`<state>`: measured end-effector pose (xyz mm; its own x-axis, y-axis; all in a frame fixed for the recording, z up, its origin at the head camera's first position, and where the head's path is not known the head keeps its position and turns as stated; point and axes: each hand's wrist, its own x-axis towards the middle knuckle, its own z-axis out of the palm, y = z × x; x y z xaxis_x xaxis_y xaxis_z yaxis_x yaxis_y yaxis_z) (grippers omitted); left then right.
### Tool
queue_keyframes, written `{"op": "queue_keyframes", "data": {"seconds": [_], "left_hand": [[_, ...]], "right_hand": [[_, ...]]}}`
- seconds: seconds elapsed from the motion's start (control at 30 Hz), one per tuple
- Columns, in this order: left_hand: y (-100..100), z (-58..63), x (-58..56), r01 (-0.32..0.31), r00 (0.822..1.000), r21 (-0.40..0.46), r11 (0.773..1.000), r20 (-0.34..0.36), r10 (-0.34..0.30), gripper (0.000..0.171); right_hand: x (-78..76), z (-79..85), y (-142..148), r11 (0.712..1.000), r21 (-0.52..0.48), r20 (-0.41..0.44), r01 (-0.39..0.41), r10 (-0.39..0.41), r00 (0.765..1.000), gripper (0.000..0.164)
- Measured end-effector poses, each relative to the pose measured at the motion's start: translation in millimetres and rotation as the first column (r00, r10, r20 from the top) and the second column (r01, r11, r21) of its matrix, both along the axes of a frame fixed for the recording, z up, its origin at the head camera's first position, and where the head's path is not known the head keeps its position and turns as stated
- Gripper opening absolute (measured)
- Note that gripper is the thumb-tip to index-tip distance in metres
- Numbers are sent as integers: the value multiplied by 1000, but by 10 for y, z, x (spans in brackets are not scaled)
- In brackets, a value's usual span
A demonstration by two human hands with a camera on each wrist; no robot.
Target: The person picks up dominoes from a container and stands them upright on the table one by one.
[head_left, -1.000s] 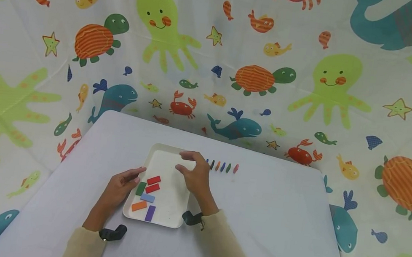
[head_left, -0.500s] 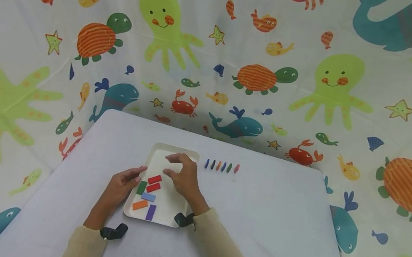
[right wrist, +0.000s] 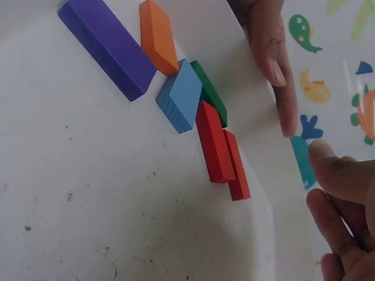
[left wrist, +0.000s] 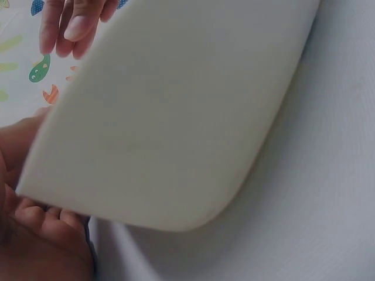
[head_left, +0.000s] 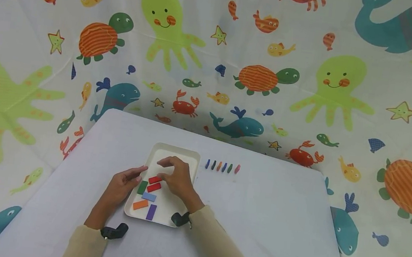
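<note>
A white tray (head_left: 167,146) lies on the table, holding two red blocks (head_left: 154,187), a green block (head_left: 142,187), a light-blue block (head_left: 149,197), an orange block (head_left: 140,205) and a purple block (head_left: 151,212). My left hand (head_left: 122,184) holds the tray's left rim; its index finger is fairly straight, the other fingers curl below in the left wrist view. Over the tray, my right hand (head_left: 178,179) has thumb and fingers spread apart with nothing between them. In the head view its thumb partly covers the farther red block; the right wrist view shows a gap there.
Right of the tray's far end, a row of small coloured sticks (head_left: 219,166) stands or lies on the white-covered table (head_left: 264,220). Behind hangs a curtain (head_left: 197,72) printed with sea animals.
My right hand has moved left and nearer across the tray, from its right rim to above the red blocks, uncovering the row of sticks. The left hand and blocks have stayed put.
</note>
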<state>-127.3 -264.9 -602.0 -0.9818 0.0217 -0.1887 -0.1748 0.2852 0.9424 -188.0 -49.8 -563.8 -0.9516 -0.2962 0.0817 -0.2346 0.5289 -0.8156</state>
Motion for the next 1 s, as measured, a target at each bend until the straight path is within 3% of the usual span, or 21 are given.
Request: {"op": "queue_keyframes", "data": {"seconds": [0.37, 0.7, 1.0], "left_hand": [[-16, -24, -12, 5, 1000, -4, 1000, -8, -5, 52], [4, 8, -9, -6, 1000, -20, 1000, 2, 6, 52], [1, 70, 8, -1, 1000, 10, 1000, 20, 0, 49]], "right_hand": [[-32, -41, -67, 995, 73, 114, -61, 52, 992, 29], [-99, -161, -91, 984, 122, 97, -133, 121, 988, 30], [-139, -140, -106, 982, 154, 61, -108, 100, 993, 27]]}}
